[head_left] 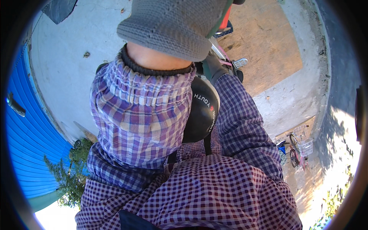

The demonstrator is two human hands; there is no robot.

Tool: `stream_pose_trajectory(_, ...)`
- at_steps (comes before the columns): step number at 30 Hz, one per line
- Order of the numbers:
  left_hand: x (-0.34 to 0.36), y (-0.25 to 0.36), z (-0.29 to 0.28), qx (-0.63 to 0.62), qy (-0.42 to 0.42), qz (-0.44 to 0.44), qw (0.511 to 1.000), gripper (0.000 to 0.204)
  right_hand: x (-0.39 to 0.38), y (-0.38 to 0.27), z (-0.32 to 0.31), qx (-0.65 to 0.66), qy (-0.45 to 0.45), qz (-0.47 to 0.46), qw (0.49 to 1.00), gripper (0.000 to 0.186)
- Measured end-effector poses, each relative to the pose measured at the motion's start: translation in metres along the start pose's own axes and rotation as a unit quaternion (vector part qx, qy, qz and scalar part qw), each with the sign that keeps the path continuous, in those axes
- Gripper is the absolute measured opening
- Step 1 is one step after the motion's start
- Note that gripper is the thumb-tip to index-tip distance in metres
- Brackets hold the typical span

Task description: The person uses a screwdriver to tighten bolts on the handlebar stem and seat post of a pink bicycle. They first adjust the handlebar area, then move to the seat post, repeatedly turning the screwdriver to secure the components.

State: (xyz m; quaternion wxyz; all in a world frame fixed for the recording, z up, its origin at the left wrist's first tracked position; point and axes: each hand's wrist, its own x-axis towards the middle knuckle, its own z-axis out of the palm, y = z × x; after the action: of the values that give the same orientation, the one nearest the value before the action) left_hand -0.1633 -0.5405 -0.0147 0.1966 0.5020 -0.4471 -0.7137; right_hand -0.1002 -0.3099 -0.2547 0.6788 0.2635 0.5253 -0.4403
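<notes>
My left hand [172, 28], in a grey knit glove with a green edge, is raised close in front of me at the top of the view. Its fingers are hidden, and a red part [225, 20] shows just past the glove. Below the forearm sits a black bicycle saddle [201, 111], partly covered by my sleeve. My right hand [214, 67], also gloved in grey and green, reaches down beyond the saddle beside the bicycle's silver and pink frame [220, 51]. The right fingers are mostly hidden behind the left wrist. A metal pedal [240, 63] sticks out to the right.
A brown board [264, 50] lies on the pale concrete floor [76, 50]. Blue corrugated sheeting [32, 145] and a green bush [73, 172] stand at the left. Another bicycle with white baskets [305, 147] is at the right. A dark panel [61, 9] shows at the upper left.
</notes>
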Motion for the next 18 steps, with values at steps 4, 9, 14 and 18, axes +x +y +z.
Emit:
stream_pose_trajectory(4, 0.0, -0.002, -0.002, -0.004, -0.001, 0.005, 1.0, 0.031, -0.006, -0.015, -0.001, -0.05, 0.027, 0.021, 0.998, 0.04)
stream_pose_trajectory(9, -0.002, -0.002, -0.003, -0.003, -0.003, 0.013, 1.0, 0.03, -0.014, -0.031, 0.003, -0.047, 0.035, -0.009, 0.998, 0.034)
stream_pose_trajectory(14, -0.004, -0.003, -0.004, -0.005, -0.002, 0.014, 1.0, 0.029, -0.012, -0.039, 0.012, 0.015, 0.063, -0.077, 0.995, 0.03)
stream_pose_trajectory(18, -0.003, -0.003, -0.006, -0.004, -0.004, 0.013, 1.0, 0.029, -0.01, -0.043, 0.018, 0.027, 0.084, -0.097, 0.991, 0.029)
